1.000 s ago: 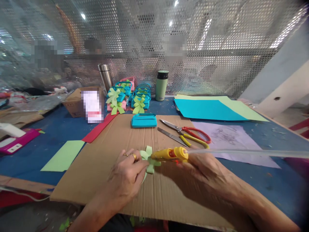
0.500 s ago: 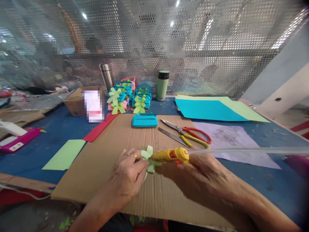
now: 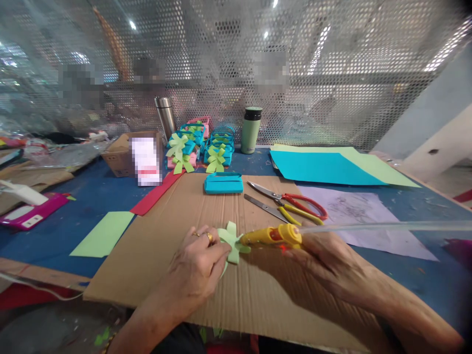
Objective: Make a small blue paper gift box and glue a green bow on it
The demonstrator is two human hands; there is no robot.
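Note:
My left hand (image 3: 201, 260), with rings on it, is closed on the left side of a light green paper flower (image 3: 233, 241). The flower lies on the cardboard sheet (image 3: 155, 260). My right hand (image 3: 320, 255) grips a yellow glue gun (image 3: 271, 236) with a clear glue stick (image 3: 387, 226) running out of its back. The gun's nozzle points left and is close to the flower's middle; whether it touches cannot be made out. Beyond the flower sits a folded blue paper box (image 3: 223, 184). Scissors with a red and a yellow handle (image 3: 287, 200) lie open on the cardboard.
Several small blue and pink paper baskets with green flowers (image 3: 217, 152) stand at the back. Near them are a steel flask (image 3: 165, 115), a green tumbler (image 3: 251, 132) and a carton (image 3: 118, 152). Blue paper (image 3: 324, 167) lies back right, green paper (image 3: 103, 233) at left.
The glue gun has shifted slightly right relative to the flower, showing more of the flower's middle. My left hand keeps its hold. The whole view has shifted a little.

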